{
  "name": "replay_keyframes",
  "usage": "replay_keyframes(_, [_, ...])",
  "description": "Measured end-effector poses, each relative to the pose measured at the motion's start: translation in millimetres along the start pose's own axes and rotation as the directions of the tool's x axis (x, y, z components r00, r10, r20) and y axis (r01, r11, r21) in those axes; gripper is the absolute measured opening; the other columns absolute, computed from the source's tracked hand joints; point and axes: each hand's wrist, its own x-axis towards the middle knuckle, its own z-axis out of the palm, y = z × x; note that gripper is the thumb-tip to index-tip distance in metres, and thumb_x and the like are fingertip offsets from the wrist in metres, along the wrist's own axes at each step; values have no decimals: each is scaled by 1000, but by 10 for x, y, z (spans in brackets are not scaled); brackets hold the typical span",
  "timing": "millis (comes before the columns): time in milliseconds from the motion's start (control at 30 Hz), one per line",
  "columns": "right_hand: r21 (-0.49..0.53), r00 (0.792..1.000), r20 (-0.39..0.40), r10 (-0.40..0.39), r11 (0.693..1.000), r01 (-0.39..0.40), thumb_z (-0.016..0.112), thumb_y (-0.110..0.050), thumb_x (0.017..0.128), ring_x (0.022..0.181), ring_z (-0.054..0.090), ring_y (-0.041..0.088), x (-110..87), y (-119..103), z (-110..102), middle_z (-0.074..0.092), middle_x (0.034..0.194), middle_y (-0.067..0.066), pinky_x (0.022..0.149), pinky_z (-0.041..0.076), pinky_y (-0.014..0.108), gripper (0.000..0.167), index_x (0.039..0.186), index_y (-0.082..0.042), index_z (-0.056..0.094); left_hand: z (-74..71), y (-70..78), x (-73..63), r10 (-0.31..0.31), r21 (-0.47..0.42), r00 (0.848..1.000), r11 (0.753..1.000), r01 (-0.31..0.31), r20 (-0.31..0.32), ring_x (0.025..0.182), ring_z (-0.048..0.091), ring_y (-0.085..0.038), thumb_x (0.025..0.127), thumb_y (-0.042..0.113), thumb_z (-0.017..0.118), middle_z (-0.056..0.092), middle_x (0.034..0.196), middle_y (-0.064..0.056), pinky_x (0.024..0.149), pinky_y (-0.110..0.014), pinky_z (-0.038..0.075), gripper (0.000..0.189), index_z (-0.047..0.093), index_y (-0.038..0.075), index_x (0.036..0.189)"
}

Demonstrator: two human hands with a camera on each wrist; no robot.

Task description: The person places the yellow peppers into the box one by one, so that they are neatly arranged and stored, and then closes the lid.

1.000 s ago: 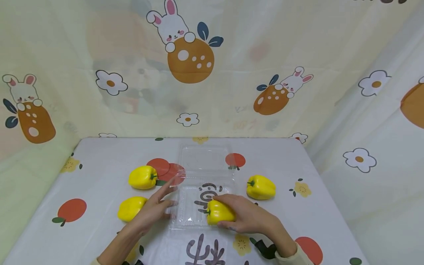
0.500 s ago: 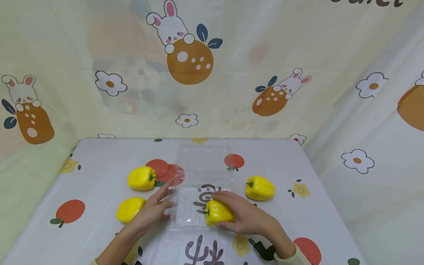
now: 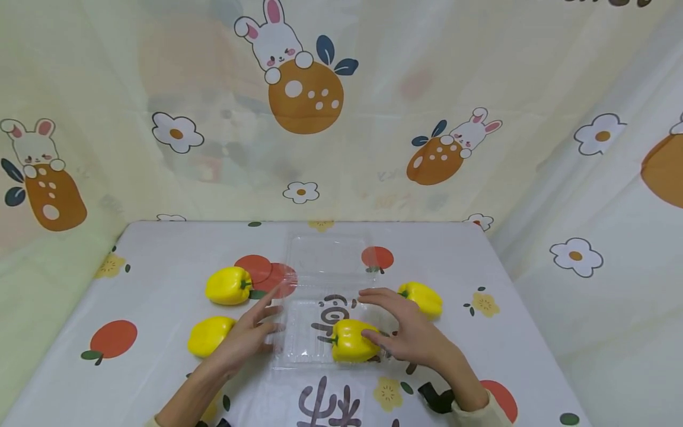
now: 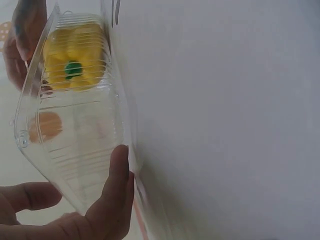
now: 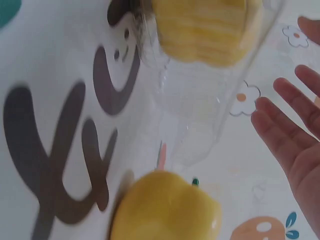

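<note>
A clear plastic clamshell box [image 3: 304, 350] lies with its lid laid back, away from me. One yellow bell pepper [image 3: 354, 341] rests in its near right part, stem pointing left; its green stem shows through the wall in the left wrist view. My right hand [image 3: 413, 332] hovers just right of that pepper with fingers spread and nothing in them. My left hand [image 3: 245, 341] stays at the box's left side, its extended fingers [image 4: 119, 170] touching the outer wall.
Two yellow peppers lie left of the box, a farther one [image 3: 228, 286] and a nearer one [image 3: 209, 336] partly behind my left arm. Another pepper [image 3: 424, 299] sits beyond my right hand. A printed cloth [image 3: 176, 255] covers the table, with a curtain behind.
My right hand has let go of the pepper in the box and moved right, its fingers spreading. The pepper stays in place; my left hand has not moved.
</note>
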Motion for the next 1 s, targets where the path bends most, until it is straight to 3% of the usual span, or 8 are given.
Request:
replay_keyframes(133, [-37,996,-83,25,999,-28,87,-23,88,138,62,23,-19,49,-77,65,149,-3,111,56,53,58,141,-23,65,-1,2,-14,-4,2,1000,1000,4,2,130,63,-37,105,8,52,39,168,-24,98,-52,63,74,29,40,167])
replay_keyframes(500, [-129,974,-183,133,979,-157,88,-18,87,138,60,35,-100,396,-323,65,148,8,113,52,60,59,141,-16,65,-12,16,-15,-7,6,1000,1000,7,10,129,63,-36,104,8,53,39,168,-23,97,-50,64,74,31,41,166])
replay_keyframes(1000, [-144,949,-142,281,943,-300,85,-29,90,141,53,41,-171,733,-342,60,151,14,117,44,68,65,148,-15,58,-28,29,-20,-8,-4,1000,1000,8,15,129,62,-37,104,8,54,42,165,-23,98,-51,63,73,34,42,165])
